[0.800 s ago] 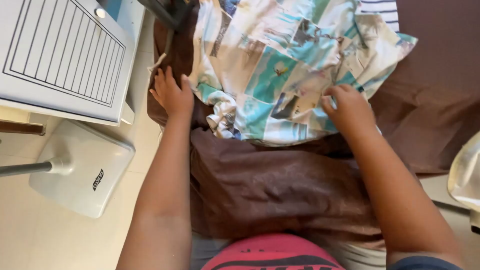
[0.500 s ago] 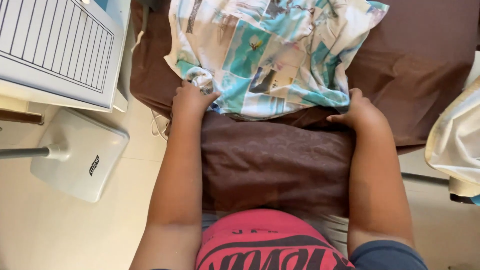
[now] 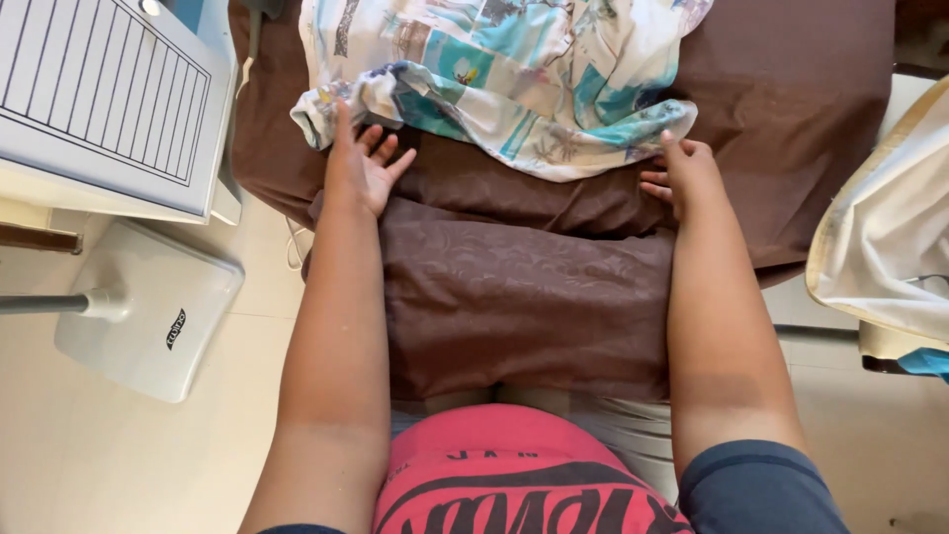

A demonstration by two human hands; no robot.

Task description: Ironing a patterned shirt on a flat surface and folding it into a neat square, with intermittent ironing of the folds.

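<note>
Left hand point(image 3: 358, 166): fingers spread and loosely apart, palm down on the brown cloth point(image 3: 524, 297), fingertips just reaching the near left corner of the patterned fabric point(image 3: 504, 79). It clamps nothing; the touch reads as a flat press at the bunched edge, likely to pin or smooth that corner rather than lift it

Right hand point(image 3: 682, 176): partly open, fingers curled a little, resting at the near right edge of the patterned fabric. Fingertips touch or tuck under the hem; cannot tell which. No firm grip visible

Hands are well apart, one at each near corner of the fabric, forearms running parallel toward 12 o'clock. That spacing suits holding a wide piece flat from both sides

Patterned fabric: white with teal and grey printed patches, rumpled, lying at 12 o'clock of the hands on the brown cloth, which covers the padded surface and folds over its near edge against the person's waist; red shirt at 6 o'clock

Outward: at 9 to 10 o'clock, a white slatted panel point(image 3: 94, 94); below it a white flat stand base point(image 3: 148, 316) with a pole on the pale floor point(image 3: 99, 465). At 3 o'clock, a heap of white cloth with cream trim point(image 3: 885, 237)
</note>
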